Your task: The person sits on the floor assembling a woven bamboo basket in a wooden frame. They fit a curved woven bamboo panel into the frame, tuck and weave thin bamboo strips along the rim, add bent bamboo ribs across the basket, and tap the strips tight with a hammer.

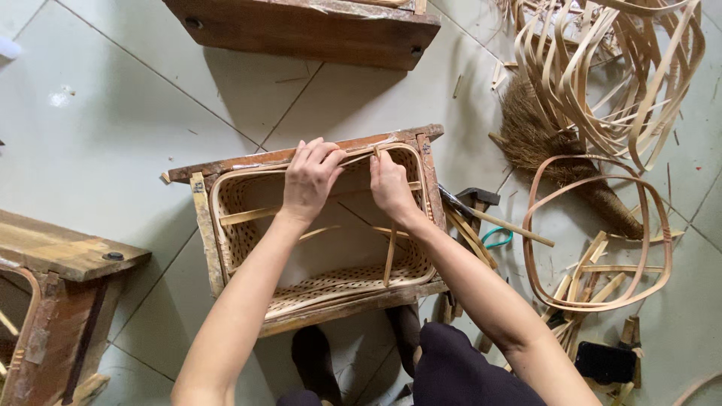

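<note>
Pressing down on the far rim, both hands are working at the top edge of a woven bamboo basket (323,289) that is sitting inside a rectangular wooden frame (201,218), which seems to be holding the basket square and steady on the tiled floor (98,113). The left hand (308,179) is curling over the rim with its fingers closed on a thin bamboo strip (359,156), seemingly pinning it flat against the edge, while the right hand (389,184) is sitting just beside it, pinching the same strip where an upright splint (390,252) is rising from the basket floor; the two hands are close together, almost touching. Flat cross splints are lying across the basket's opening, probably bracing its walls apart. To the right, looped bamboo hoops (594,233) and a loose heap of strips (617,68) are lying within easy reach, with a small brush broom (541,139) and a hammer (481,207) near the frame. A second wooden frame (308,30) is standing beyond, and another one (53,301) is waiting at the left.
</note>
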